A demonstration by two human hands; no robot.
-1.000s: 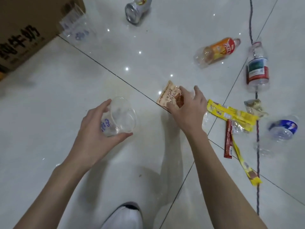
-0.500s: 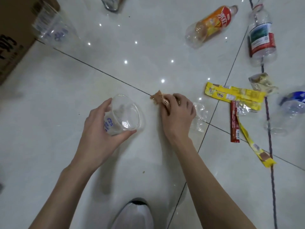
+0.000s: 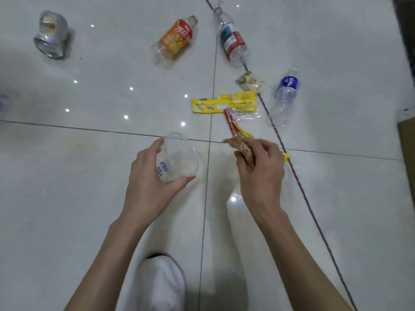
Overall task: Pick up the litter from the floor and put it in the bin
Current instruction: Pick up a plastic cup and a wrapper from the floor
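My left hand (image 3: 150,185) grips a clear plastic cup (image 3: 179,159) with blue print, its mouth turned toward the right. My right hand (image 3: 261,173) is closed on a crumpled brown snack wrapper (image 3: 241,147), held just above the floor beside the cup. On the tiles beyond lie yellow wrappers (image 3: 224,104), a red stick wrapper (image 3: 231,124), an orange-labelled bottle (image 3: 176,40), a red-labelled clear bottle (image 3: 232,42), a blue-labelled bottle (image 3: 285,95), a crushed can (image 3: 51,34) and a small crumpled clear packet (image 3: 249,81). No bin is in view.
A dark cord (image 3: 298,182) runs diagonally across the glossy white tiles on the right. My white shoe (image 3: 161,283) is at the bottom centre. A cardboard edge (image 3: 406,140) shows at the far right.
My right hand has closed on the brown wrapper and lifted it off the floor. The view has swung to the right, so the cardboard box and spare cup at left are gone from sight.
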